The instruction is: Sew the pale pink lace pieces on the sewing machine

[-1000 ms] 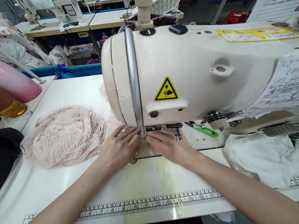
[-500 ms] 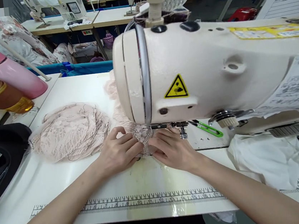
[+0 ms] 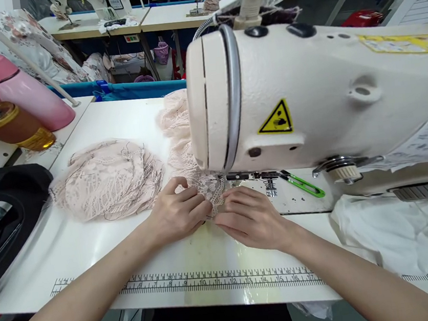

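Note:
A strip of pale pink lace fabric (image 3: 182,151) runs from behind the sewing machine head (image 3: 260,93) down to its needle area. My left hand (image 3: 181,208) is closed on the lace's left edge, fingers curled and thumb raised. On the other side, my right hand (image 3: 253,217) pinches the lace's near right edge, just in front of the presser foot. Between both hands the lace lies on the machine bed. The needle itself is hidden by the machine head. A pile of the same lace pieces (image 3: 108,183), with loose dark threads, rests left of my left hand.
Green thread snips (image 3: 304,185) lie on the bed right of the needle area. White cloth (image 3: 387,228) is bunched at the right. A pink bottle (image 3: 32,96), an amber cup (image 3: 11,127) and a black object (image 3: 10,225) stand at the left. A printed ruler (image 3: 220,281) runs along the front edge.
The camera view has shifted, so the machine appears further right. My right hand has drawn slightly back from the presser foot, its fingers showing more. My left hand keeps its hold on the lace.

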Available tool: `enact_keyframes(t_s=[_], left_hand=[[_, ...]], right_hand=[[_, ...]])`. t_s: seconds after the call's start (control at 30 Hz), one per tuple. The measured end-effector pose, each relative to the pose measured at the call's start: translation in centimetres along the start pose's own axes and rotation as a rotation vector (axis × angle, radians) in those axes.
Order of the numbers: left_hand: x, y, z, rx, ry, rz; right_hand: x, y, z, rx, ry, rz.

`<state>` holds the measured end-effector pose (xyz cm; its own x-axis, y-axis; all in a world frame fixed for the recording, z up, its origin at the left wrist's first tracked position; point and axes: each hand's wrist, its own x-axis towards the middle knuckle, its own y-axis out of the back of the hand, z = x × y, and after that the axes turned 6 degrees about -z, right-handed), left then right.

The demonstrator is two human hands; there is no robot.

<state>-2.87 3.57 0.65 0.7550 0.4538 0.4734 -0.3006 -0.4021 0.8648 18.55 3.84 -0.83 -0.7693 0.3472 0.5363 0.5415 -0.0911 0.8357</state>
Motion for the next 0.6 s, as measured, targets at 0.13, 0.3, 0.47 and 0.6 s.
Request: enact_keyframes(t_s=[0.13, 0.3, 0.47, 0.6], left_hand=[[0.0, 0.0, 0.1, 0.0, -0.003, -0.008], [0.0, 0.2, 0.1, 0.022, -0.018, -0.036], [0.0, 0.7, -0.2, 0.026, -0.162, -0.04], [0.0, 1.0, -0.5, 0.03, -0.202, -0.036]], right_hand=[[0.2, 0.0, -0.1, -0.071, -0.062, 0.009], [0.2, 0.1, 0.0, -0.088, -0.022, 0.009], [0.1, 0.3, 0.0, -0.044, -0.01, 0.024], [-0.1, 0.6, 0.2, -0.007, 0.031, 0.037]])
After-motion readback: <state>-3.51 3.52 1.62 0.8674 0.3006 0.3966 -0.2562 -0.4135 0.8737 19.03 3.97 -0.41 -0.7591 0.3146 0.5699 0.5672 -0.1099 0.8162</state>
